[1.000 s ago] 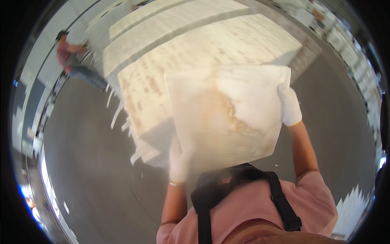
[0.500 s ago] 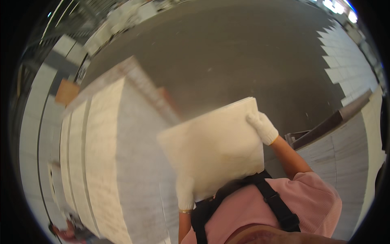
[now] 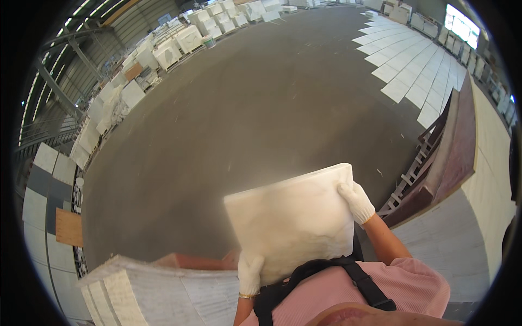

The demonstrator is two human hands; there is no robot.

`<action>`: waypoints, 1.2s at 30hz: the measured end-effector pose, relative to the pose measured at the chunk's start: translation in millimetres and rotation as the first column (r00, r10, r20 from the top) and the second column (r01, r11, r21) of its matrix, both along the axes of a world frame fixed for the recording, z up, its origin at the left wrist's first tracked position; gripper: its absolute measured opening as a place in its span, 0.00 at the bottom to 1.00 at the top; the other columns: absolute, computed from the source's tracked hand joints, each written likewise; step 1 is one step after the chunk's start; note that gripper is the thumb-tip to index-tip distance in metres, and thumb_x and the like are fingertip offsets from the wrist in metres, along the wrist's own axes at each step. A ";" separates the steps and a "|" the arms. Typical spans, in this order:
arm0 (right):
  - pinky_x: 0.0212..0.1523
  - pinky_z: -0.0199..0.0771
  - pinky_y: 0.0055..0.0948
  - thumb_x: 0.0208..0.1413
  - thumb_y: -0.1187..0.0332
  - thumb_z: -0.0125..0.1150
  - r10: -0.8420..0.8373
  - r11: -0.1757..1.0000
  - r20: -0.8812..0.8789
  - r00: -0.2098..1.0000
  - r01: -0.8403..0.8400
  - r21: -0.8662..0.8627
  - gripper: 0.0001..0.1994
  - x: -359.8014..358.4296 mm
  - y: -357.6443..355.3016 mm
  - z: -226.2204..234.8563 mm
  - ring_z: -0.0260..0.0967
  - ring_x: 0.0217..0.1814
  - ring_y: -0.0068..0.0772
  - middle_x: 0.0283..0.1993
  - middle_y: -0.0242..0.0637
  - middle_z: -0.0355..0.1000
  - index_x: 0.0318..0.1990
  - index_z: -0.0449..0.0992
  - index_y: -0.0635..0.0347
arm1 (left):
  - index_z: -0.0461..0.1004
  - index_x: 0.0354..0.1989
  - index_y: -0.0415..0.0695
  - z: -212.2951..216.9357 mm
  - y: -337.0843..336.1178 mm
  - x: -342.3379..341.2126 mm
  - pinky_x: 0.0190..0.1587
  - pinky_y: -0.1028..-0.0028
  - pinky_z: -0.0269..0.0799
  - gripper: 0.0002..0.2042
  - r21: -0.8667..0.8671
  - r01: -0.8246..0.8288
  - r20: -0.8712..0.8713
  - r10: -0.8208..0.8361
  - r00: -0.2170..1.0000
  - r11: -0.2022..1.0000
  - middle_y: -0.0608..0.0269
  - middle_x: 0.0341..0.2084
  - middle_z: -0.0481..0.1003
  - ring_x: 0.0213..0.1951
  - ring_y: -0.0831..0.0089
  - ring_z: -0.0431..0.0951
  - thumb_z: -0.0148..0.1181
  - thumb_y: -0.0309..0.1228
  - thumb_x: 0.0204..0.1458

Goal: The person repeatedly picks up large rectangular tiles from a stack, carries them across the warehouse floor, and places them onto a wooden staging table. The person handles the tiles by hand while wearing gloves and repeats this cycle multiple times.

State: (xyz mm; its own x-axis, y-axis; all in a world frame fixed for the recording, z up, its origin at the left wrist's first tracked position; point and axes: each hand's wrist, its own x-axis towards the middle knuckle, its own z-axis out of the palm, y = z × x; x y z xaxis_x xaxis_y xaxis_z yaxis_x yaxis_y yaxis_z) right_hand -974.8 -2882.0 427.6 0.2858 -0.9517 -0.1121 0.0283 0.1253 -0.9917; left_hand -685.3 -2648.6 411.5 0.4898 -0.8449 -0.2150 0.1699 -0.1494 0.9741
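Observation:
A pale, faintly veined stone tile (image 3: pixel 293 217) is held up in front of my chest, its far edge tilted up on the right. Its edge looks layered near the far right corner; whether it is more than one piece I cannot tell. My right hand (image 3: pixel 356 201), in a white knitted glove, grips its right side near the far corner. At the near left corner my left hand (image 3: pixel 250 273), gloved alike, is closed on the edge. The fingers beneath the tile are hidden.
A surface faced with grey-white slabs (image 3: pixel 179 296) lies at lower left. A dark red-brown frame (image 3: pixel 459 141) with pale slabs stands on the right. White tiles (image 3: pixel 413 60) are laid over the dark floor (image 3: pixel 244 98) at far right. Stone blocks (image 3: pixel 190 39) line the back.
My view has swung left to right, away from the slab-faced surface, which now sits lower at left. More floor shows. Both hands still hold the tile.

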 end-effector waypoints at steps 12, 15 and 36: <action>0.59 0.70 0.31 0.69 0.50 0.55 -0.442 0.890 0.086 0.893 0.449 -0.082 0.30 55.4 -191.7 1.2 0.69 0.54 0.27 0.55 0.37 0.74 0.61 0.72 0.74 | 0.74 0.58 0.39 -6.1 -343.2 127.2 0.58 0.67 0.71 0.29 0.113 0.420 0.170 -0.434 0.885 0.900 0.55 0.50 0.78 0.52 0.68 0.76 0.70 0.47 0.55; 0.62 0.70 0.33 0.68 0.47 0.57 -0.503 0.862 0.122 0.855 0.506 0.006 0.34 59.7 -222.2 8.5 0.70 0.58 0.31 0.59 0.40 0.73 0.64 0.68 0.73 | 0.74 0.58 0.39 5.7 -423.0 144.3 0.58 0.66 0.70 0.31 0.185 0.558 0.189 -0.587 0.787 0.809 0.54 0.50 0.79 0.52 0.66 0.77 0.69 0.51 0.55; 0.66 0.67 0.36 0.64 0.45 0.60 -0.363 0.932 0.138 0.921 0.357 0.068 0.38 114.4 -832.7 32.2 0.69 0.64 0.35 0.64 0.43 0.70 0.68 0.64 0.72 | 0.74 0.56 0.39 -1.7 -955.1 173.6 0.54 0.67 0.71 0.32 0.167 0.388 0.186 -0.415 0.891 0.906 0.54 0.44 0.79 0.46 0.67 0.77 0.67 0.55 0.54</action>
State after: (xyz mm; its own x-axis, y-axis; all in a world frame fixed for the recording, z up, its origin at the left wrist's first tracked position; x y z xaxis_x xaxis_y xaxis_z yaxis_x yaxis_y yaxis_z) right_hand -860.4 -3714.7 459.9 -0.0594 -0.9890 -0.1357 0.2223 0.1194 -0.9676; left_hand -511.7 -3603.7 409.8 0.1593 -0.9529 -0.2581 -0.1380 -0.2803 0.9499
